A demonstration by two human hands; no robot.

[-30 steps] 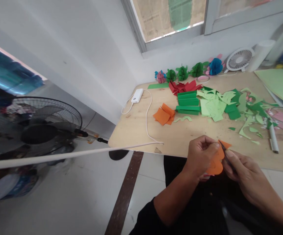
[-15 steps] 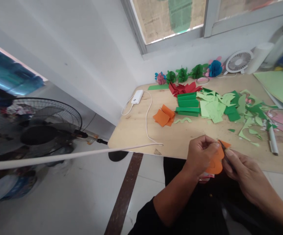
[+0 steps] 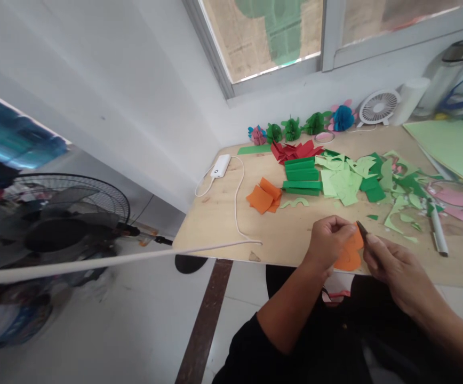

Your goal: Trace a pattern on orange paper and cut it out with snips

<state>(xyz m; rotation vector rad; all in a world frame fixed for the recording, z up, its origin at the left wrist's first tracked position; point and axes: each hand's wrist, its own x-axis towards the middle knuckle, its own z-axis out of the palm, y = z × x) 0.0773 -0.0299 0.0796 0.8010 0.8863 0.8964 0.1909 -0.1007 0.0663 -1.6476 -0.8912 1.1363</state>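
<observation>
My left hand [image 3: 324, 242] pinches a piece of orange paper [image 3: 349, 257] at the table's front edge; the paper has a rounded, curved lower outline and faint drawn lines. In my right hand [image 3: 395, 266] is a pair of scissors [image 3: 361, 230], whose dark blades lie along the paper's upper right edge. The fingers hide the scissors' handles. Folded orange paper pieces [image 3: 264, 196] rest on the table, left of my hands. Beside them lie a wavy light green strip [image 3: 294, 203] and folded dark green papers [image 3: 302, 176].
Light and dark green scraps [image 3: 401, 200], a white marker [image 3: 438, 234] and a tape roll [image 3: 453, 193] lie to the right. Paper honeycomb figures [image 3: 291, 129] and a small white fan [image 3: 379, 106] line the wall. A white cable [image 3: 237, 200] runs from a power bank [image 3: 221, 166].
The orange flap that stuck out to the right of the blades no longer shows. Both hands remain close together on the paper, and the view has shifted slightly.
</observation>
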